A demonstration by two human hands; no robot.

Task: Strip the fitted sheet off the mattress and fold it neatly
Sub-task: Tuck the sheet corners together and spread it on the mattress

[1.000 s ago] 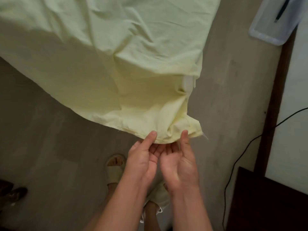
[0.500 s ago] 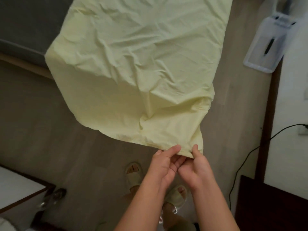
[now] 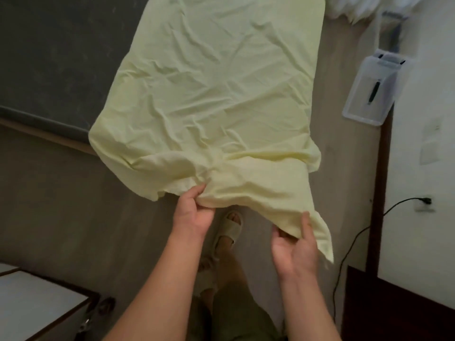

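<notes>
The pale yellow fitted sheet (image 3: 216,94) lies in a long creased band over the dark grey mattress (image 3: 56,60) and hangs off its near edge toward me. My left hand (image 3: 194,215) pinches the sheet's near hem, thumb on top of the cloth. My right hand (image 3: 295,244) holds the same hem farther right, thumb over the fabric, with a loose corner drooping past it. The two hands are well apart. Part of the mattress is hidden under the sheet.
Grey floor (image 3: 73,205) lies under me, with my sandalled feet (image 3: 229,230) below the hem. A clear plastic box (image 3: 371,87) stands by the wall at right. A black cable (image 3: 349,247) runs from a wall socket. A white-topped table (image 3: 29,306) sits at lower left, dark furniture (image 3: 394,313) at lower right.
My hands were together at one point of the hem; they have spread apart along it, left staying, right sliding to the right. More of the mattress and sheet shows now.
</notes>
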